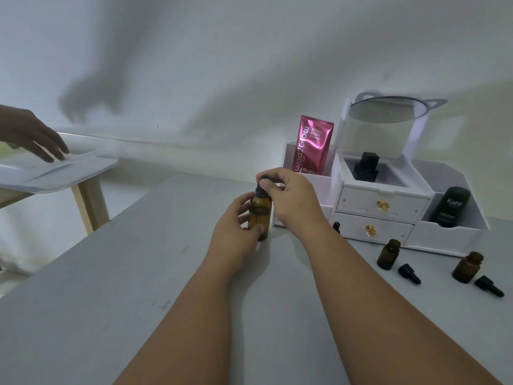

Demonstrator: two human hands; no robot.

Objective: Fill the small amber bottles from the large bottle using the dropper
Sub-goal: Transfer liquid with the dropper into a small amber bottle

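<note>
The large amber bottle stands upright on the grey table, near its middle. My left hand grips the bottle's body from the left. My right hand pinches the black dropper cap on top of it. Two small amber bottles stand open to the right, one nearer the middle and one further right. A black dropper cap lies beside each, the first and the second. A third small capped bottle peeks out behind my right wrist.
A white drawer organiser with a mirror stands at the back right, holding a pink sachet, a black bottle and a dark tube. Another person's hand rests on a white tray on a side table at left.
</note>
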